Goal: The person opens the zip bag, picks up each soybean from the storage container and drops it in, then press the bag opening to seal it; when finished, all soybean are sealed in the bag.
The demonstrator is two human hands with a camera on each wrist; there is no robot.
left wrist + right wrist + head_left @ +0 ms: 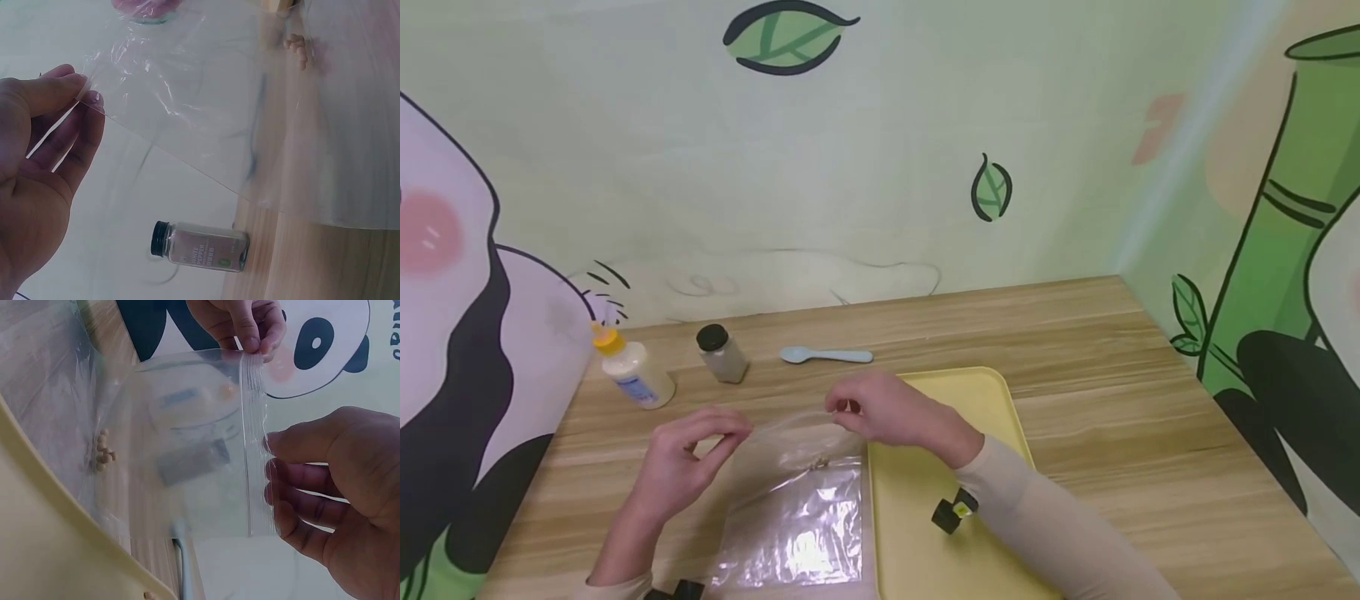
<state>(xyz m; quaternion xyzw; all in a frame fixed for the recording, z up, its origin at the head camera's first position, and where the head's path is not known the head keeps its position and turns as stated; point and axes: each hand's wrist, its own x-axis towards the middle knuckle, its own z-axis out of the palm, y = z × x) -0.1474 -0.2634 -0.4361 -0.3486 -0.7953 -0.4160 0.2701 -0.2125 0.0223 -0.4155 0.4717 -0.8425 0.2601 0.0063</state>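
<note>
A clear zip bag [790,533] stretches between both hands, its upper part raised and its lower part lying on the table beside the yellow tray. My left hand [681,458] pinches one top corner between thumb and fingers. At the other end of the top edge my right hand [880,408] pinches the plastic, with thumb and fingertips along the zip strip [253,444] in the right wrist view. Several small tan round beans or balls [103,450] sit in a cluster inside the bag.
The yellow tray [951,379] lies under my right forearm. Behind the bag stand a squeeze bottle [636,375] with a yellow cap and a black-lidded pepper jar [724,360]. A light blue spoon [831,356] lies right of the jar. The patterned wall [880,192] rises behind the table.
</note>
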